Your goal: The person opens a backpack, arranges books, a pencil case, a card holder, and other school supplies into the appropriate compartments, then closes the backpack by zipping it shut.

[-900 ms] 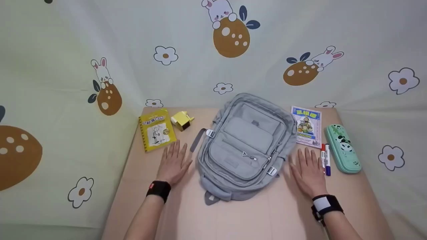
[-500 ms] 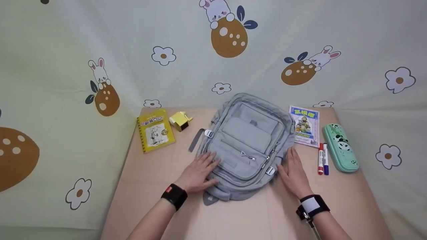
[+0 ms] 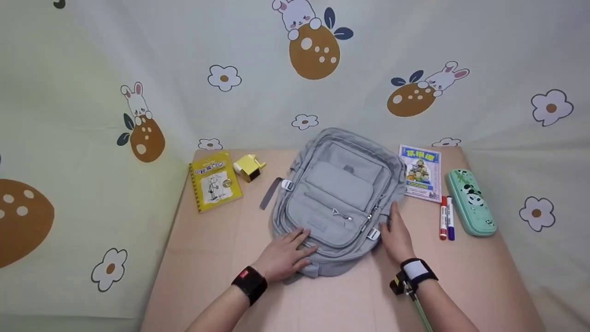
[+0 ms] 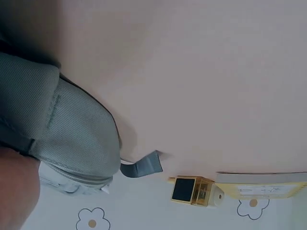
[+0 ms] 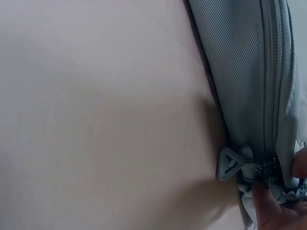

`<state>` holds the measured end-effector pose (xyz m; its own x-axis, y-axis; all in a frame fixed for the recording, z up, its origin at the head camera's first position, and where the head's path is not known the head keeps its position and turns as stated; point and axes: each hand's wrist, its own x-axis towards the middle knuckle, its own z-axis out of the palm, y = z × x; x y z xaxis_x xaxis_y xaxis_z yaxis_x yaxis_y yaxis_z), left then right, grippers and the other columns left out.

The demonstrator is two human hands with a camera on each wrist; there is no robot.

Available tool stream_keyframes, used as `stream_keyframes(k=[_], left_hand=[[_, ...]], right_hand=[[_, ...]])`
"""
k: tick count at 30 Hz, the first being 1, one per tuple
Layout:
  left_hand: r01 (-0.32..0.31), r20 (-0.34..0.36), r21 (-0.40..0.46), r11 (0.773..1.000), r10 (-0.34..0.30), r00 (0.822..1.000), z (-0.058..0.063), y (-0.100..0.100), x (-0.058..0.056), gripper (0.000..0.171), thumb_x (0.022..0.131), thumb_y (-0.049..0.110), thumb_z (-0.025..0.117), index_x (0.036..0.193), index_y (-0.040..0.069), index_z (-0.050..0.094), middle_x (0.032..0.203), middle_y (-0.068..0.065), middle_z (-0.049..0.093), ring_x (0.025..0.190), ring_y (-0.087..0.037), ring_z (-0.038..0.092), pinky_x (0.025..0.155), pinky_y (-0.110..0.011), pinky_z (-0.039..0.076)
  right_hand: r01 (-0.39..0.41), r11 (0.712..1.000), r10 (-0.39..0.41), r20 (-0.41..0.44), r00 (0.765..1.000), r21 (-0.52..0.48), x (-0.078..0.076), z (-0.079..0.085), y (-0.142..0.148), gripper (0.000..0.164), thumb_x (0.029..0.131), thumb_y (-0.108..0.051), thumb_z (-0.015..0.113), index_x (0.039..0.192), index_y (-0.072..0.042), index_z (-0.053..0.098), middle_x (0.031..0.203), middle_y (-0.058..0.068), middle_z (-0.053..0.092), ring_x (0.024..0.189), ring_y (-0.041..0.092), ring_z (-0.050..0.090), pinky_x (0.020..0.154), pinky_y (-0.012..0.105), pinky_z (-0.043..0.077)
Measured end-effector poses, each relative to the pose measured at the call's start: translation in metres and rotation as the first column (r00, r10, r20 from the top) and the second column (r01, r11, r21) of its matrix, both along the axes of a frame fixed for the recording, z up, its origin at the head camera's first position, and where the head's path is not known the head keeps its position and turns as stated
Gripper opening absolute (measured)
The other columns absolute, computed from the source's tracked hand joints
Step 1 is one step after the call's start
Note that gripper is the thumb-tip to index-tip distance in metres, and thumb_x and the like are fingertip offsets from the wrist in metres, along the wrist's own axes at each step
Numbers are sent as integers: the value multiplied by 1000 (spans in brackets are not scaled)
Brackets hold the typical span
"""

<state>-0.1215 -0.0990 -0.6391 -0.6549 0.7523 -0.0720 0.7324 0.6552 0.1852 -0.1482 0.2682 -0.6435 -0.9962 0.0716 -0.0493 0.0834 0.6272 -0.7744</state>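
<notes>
A grey backpack (image 3: pixel 343 186) lies tilted on the table, its zipped front facing up. My left hand (image 3: pixel 283 258) rests on its lower left part with fingers extended. In the left wrist view, part of that hand (image 4: pixel 17 191) shows beside the bag's end; its fingertips are hidden. My right hand (image 3: pixel 397 237) is against the backpack's right side, near a white buckle (image 3: pixel 373 234). In the right wrist view, its fingertips (image 5: pixel 265 199) touch the grey fabric beside a zipper slider. A triangular zipper pull (image 5: pixel 230 164) hangs close by.
Left of the backpack are a yellow spiral notebook (image 3: pixel 215 182) and a small yellow box-shaped gadget with a crank (image 3: pixel 249 167). On the right lie a purple-edged booklet (image 3: pixel 421 173), a red marker (image 3: pixel 443 219), a blue-capped marker (image 3: pixel 450 219) and a green panda pencil case (image 3: pixel 471 203).
My left hand has moved right from the table onto the backpack, then slid toward its near end. My right hand has moved left to the bag's side. The backpack has stayed put.
</notes>
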Motion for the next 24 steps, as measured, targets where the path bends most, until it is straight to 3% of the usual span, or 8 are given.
stream_keyframes(k=[6, 10, 16, 20, 24], left_hand=[[-39, -12, -10, 999, 38, 999, -3, 10, 18, 49, 110, 51, 31, 153, 35, 47, 166, -9, 29, 153, -31, 23, 119, -48, 29], [-45, -15, -11, 999, 45, 999, -2, 16, 22, 49, 110, 51, 30, 154, 35, 46, 166, -10, 30, 152, -32, 24, 118, -49, 29], [-58, -28, 23, 998, 58, 998, 14, 33, 12, 51, 108, 55, 36, 142, 27, 63, 156, -9, 47, 147, -30, 36, 116, -49, 33], [-68, -96, 48, 997, 72, 993, 27, 59, 1, 43, 106, 48, 46, 130, 21, 70, 144, -5, 58, 140, -28, 46, 115, -44, 34], [-56, -140, 92, 994, 68, 988, 33, 93, -5, 32, 103, 42, 56, 120, 19, 71, 135, -5, 63, 129, -25, 55, 110, -38, 41]], right_hand=[[-23, 999, 23, -7, 1000, 27, -11, 3, -2, 72, 104, -7, 49, 162, 1, 6, 166, 25, 13, 152, 40, 16, 123, 49, 14], [-42, 999, 42, 2, 999, 29, -18, 5, 1, 72, 104, -6, 48, 162, 0, 6, 166, 25, 13, 152, 41, 16, 122, 50, 15], [-56, 996, 55, 8, 998, 74, -21, 8, 9, 71, 104, -9, 50, 161, 2, 9, 165, 28, 17, 150, 44, 22, 121, 52, 19], [-48, 997, 47, 10, 999, 67, -23, 10, 13, 71, 103, -11, 53, 161, 2, 16, 162, 30, 25, 144, 47, 33, 118, 53, 27], [-33, 999, 33, 32, 999, -23, -25, 10, 12, 70, 102, -10, 55, 161, -1, 19, 160, 30, 28, 139, 48, 41, 113, 53, 36]])
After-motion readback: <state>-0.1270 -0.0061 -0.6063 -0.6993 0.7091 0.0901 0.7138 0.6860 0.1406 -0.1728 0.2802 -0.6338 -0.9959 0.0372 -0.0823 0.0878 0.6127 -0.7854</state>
